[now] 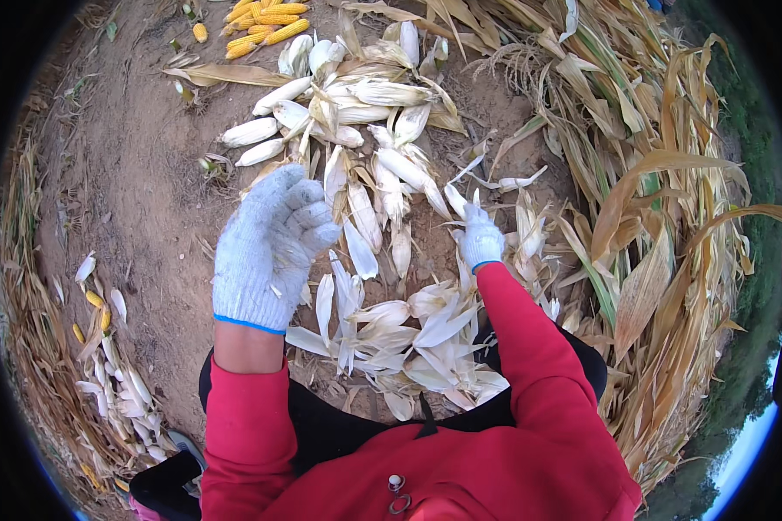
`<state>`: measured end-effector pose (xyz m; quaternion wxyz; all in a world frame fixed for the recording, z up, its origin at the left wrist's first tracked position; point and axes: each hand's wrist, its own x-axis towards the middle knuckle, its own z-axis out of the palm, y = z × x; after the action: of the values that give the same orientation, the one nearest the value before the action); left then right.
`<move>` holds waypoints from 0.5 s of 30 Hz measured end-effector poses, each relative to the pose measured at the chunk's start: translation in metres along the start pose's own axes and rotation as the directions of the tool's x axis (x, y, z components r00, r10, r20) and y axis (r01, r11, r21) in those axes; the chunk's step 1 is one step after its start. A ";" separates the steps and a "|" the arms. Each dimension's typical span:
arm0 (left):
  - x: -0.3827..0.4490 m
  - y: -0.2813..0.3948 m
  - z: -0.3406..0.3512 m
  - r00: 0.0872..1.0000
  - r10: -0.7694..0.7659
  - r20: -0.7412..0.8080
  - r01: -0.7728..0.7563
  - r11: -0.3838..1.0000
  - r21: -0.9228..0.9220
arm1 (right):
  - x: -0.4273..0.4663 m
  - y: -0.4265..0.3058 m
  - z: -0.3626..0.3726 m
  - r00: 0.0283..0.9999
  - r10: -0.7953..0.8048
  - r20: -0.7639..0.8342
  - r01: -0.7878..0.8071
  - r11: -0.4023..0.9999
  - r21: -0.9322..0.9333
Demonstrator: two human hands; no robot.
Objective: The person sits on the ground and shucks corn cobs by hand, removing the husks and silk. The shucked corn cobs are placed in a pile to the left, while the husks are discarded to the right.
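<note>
My left hand (pixel 274 251), in a white knitted glove with a blue cuff edge, is raised over the ground with its palm partly showing. Its fingers are loosely curled and I see nothing held in them. Farther right, my right hand (pixel 482 239), gloved alike, reaches down to a pale ear of corn in its husk (pixel 456 200). The fingers appear closed around its near end, though the glove hides the contact. Between and beyond the hands lies a heap of unpeeled corn ears (pixel 365 117). Loose stripped husks (pixel 391 338) lie between my legs.
Peeled yellow cobs (pixel 267 26) are piled at the far side. Dry cornstalks (pixel 665 215) form a thick bank along the right. More ears and husks (pixel 120 391) lie at lower left, near another person's leg (pixel 166 485). Short cut stubs (pixel 184 91) stick up from the bare soil (pixel 137 169).
</note>
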<state>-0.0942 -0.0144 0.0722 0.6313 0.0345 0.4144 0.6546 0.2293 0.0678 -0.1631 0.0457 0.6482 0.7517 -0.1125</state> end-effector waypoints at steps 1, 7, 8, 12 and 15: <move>-0.001 0.000 0.001 1.000 -0.002 -0.005 0.002 1.000 0.003 | -0.004 -0.019 0.011 0.987 -0.140 0.075 0.140 0.990 0.010; -0.001 -0.003 0.010 1.000 -0.011 -0.008 0.011 0.999 0.039 | -0.056 -0.139 0.087 0.816 -0.554 0.167 0.554 0.831 0.050; -0.001 -0.003 0.009 1.000 -0.014 -0.008 0.014 0.999 0.042 | -0.056 -0.157 0.093 0.854 -0.493 0.165 0.486 0.870 0.083; -0.008 0.006 0.005 1.000 -0.004 -0.018 0.004 1.000 -0.014 | -0.039 -0.187 0.102 0.958 -0.230 0.173 0.207 0.968 0.141; -0.011 0.012 -0.002 1.000 0.026 0.015 -0.025 0.998 -0.066 | -0.028 -0.178 0.107 0.993 -0.062 0.100 0.041 0.979 0.199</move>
<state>-0.1026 -0.0234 0.0827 0.6269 0.0245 0.3871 0.6757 0.0497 -0.0080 -0.2412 0.0181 0.6230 0.7501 -0.2213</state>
